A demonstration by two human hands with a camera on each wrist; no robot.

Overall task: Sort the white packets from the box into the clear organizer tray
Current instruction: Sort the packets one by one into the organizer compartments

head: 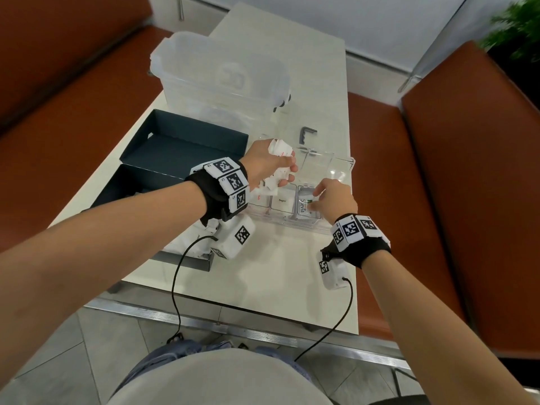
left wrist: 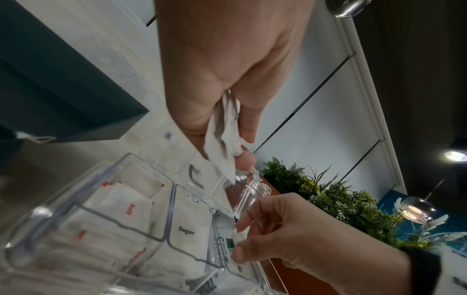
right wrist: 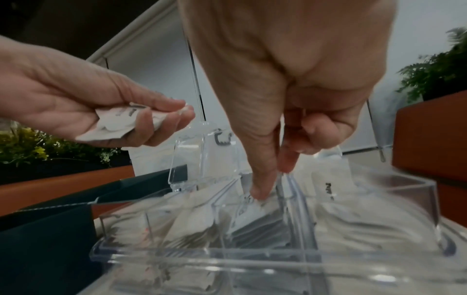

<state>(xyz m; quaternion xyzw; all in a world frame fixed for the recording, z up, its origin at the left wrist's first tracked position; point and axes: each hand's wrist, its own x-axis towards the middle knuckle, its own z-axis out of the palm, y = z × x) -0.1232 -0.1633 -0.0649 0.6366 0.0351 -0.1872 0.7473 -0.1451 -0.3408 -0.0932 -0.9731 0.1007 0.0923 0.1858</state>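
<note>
Well into the sort: clear organizer tray point(head: 336, 168) holding Salt, Sugar and Stevia packets in separate compartments, left hand point(head: 267, 163) clutching a bunch of white packets point(head: 279, 150) above it, right hand point(head: 336, 197) fingertips pinching a Stevia packet point(head: 304, 207) into the rightmost slot, box point(head: 163, 173) contents hidden.

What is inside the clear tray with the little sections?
The clear tray holds white packets, sorted: Salt packets in one section, Sugar packets in the middle, Stevia packets under the right hand. The lower packets in each pile are covered.
</note>
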